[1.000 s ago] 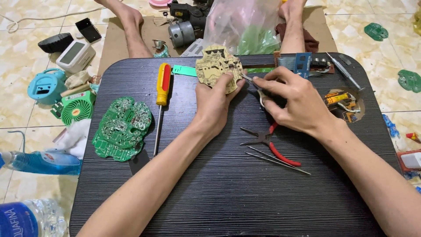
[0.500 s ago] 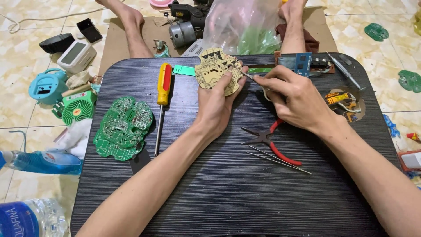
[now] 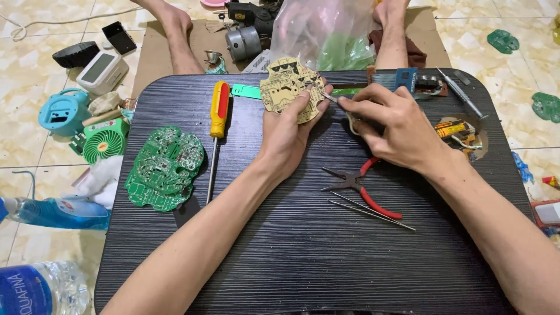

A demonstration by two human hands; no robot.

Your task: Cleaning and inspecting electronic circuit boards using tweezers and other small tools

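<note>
Since half a second ago almost nothing has shifted: my left hand (image 3: 289, 131) still pinches the tan circuit board (image 3: 289, 87) upright near the table's (image 3: 291, 256) far edge, while my right hand (image 3: 391, 125) stays closed on a thin metal tool (image 3: 328, 97) touching its edge. Nearer me lie red-handled pliers (image 3: 364, 184). Thin, stiff and light, the board looks brittle, so I'd grip it by its rim.

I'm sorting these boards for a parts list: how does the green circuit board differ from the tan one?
The green circuit board lies flat and untouched on the black table; the tan circuit board is held upright in the left hand. The right hand puts a thin metal tool to the tan board only. Both have irregular rounded outlines.
</note>
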